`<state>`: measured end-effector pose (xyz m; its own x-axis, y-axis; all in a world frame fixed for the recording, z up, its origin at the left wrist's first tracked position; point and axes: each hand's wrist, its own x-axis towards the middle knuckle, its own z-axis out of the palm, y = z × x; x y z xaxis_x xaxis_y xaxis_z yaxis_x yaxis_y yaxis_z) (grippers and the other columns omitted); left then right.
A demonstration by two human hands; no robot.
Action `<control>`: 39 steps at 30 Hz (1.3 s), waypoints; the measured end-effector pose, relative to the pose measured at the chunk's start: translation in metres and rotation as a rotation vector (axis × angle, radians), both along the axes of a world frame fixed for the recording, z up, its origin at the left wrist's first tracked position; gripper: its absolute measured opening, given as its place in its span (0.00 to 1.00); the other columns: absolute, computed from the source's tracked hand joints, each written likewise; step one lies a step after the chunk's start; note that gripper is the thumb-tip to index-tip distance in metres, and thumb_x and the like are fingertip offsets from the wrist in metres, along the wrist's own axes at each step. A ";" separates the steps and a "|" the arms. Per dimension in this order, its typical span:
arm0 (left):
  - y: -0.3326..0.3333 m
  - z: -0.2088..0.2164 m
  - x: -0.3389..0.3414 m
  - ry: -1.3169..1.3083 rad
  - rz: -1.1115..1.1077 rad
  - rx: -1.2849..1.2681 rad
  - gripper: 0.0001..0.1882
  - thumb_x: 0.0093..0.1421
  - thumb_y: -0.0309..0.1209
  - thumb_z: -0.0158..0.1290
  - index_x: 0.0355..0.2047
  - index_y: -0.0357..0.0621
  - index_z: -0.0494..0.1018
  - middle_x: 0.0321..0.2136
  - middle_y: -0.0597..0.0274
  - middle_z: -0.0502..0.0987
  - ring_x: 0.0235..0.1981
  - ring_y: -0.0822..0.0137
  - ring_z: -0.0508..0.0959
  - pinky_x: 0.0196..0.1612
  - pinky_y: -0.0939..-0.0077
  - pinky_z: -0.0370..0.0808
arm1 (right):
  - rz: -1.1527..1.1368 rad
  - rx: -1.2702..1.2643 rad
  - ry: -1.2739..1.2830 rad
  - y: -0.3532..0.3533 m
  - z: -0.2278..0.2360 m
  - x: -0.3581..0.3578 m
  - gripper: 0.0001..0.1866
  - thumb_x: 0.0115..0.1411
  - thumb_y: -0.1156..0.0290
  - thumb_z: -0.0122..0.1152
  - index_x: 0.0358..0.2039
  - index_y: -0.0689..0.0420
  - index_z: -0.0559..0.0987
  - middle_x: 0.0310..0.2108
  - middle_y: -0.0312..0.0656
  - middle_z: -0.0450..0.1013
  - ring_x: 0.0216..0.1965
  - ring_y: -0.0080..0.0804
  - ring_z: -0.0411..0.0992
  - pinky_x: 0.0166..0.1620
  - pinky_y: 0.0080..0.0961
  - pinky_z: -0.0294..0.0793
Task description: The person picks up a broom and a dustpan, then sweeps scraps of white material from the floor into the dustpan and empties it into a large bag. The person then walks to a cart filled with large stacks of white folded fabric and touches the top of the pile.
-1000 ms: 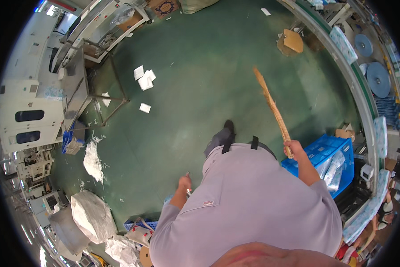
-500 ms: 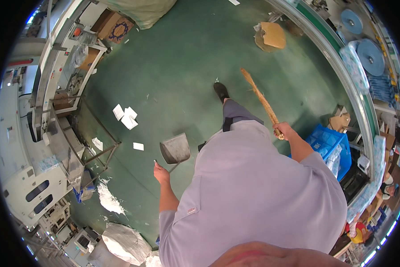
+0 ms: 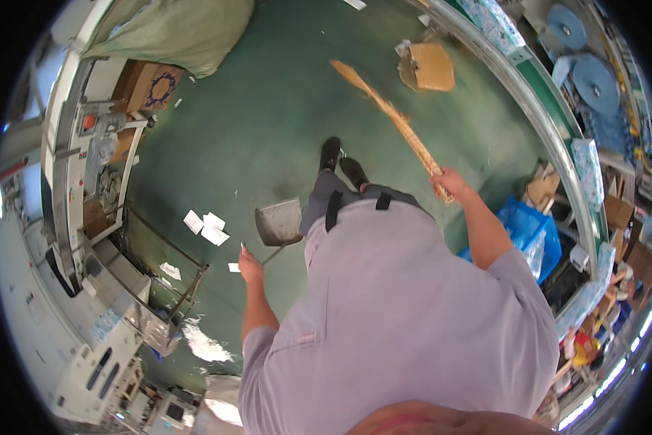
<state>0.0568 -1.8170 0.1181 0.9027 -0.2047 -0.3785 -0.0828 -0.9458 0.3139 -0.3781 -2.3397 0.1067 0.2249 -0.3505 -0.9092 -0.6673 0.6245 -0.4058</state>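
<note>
Broom (image 3: pixel 402 125) and dustpan (image 3: pixel 279 221), one to each hand, above a green floor (image 3: pixel 268 130).

Item one: straw broom, upper centre of the frame, slanting from upper left to lower right, its butt end in my right hand (image 3: pixel 447 185), fingers wrapped around it. Item two: grey dustpan, left of centre, its thin handle running down to my left hand (image 3: pixel 251 266), which I log as curled around it; whether the pan touches the floor, I cannot tell. Also on my list: white sheets (image 3: pixel 211 226), a small cluster left of the dustpan; white scraps (image 3: pixel 204 343), one heap, lower left; blue crate (image 3: pixel 518 225), right of the frame, partly behind my right forearm; brown carton (image 3: pixel 434 67), upper right; pale green sack (image 3: pixel 181 32), upper left.
</note>
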 end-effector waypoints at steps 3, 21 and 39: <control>-0.023 -0.025 0.051 0.085 -0.021 0.014 0.29 0.73 0.47 0.35 0.29 0.33 0.71 0.24 0.41 0.75 0.29 0.37 0.73 0.34 0.47 0.69 | -0.051 0.005 0.000 0.013 0.019 0.005 0.12 0.55 0.73 0.66 0.37 0.61 0.75 0.23 0.40 0.73 0.20 0.28 0.73 0.23 0.29 0.73; -0.197 -0.072 0.199 0.323 0.105 -0.143 0.29 0.73 0.49 0.36 0.28 0.36 0.71 0.20 0.54 0.72 0.21 0.54 0.74 0.25 0.60 0.76 | -0.343 0.057 0.288 -0.004 0.048 0.052 0.10 0.56 0.74 0.65 0.33 0.64 0.73 0.21 0.45 0.73 0.19 0.35 0.74 0.21 0.31 0.73; -0.316 -0.006 0.201 -0.030 -0.047 0.017 0.25 0.73 0.45 0.36 0.30 0.35 0.70 0.23 0.45 0.73 0.27 0.41 0.72 0.32 0.51 0.69 | -0.314 -0.256 0.008 -0.394 -0.102 0.339 0.20 0.58 0.72 0.64 0.50 0.60 0.71 0.34 0.46 0.73 0.23 0.37 0.74 0.22 0.34 0.77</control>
<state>0.2578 -2.1330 0.1119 0.9031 -0.2408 -0.3555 -0.1361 -0.9458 0.2949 -0.0392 -2.7333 0.0049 0.0641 -0.6166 -0.7846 -0.4639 0.6777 -0.5705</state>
